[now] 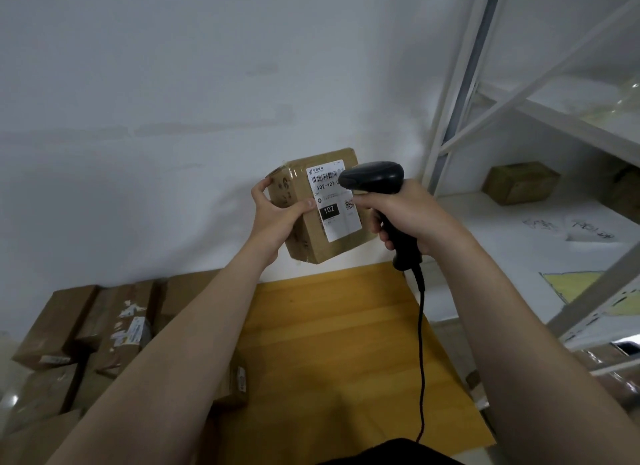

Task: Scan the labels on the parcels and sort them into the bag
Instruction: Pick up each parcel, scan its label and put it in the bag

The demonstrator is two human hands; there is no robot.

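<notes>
My left hand (277, 215) holds a brown cardboard parcel (304, 243) up in front of the white wall, gripping its left side. A white shipping label (334, 201) with a barcode and the number 102 faces me. My right hand (412, 212) grips a black handheld barcode scanner (374, 179) by its handle. The scanner's head is right at the label's upper right and covers part of it. A black cable (421, 343) hangs down from the scanner. No bag is in view.
A yellow wooden table (329, 343) lies below my arms. Several brown parcels (104, 329) are piled at its left. A white metal shelf rack (519, 101) stands at the right, with a brown box (519, 184) on one shelf.
</notes>
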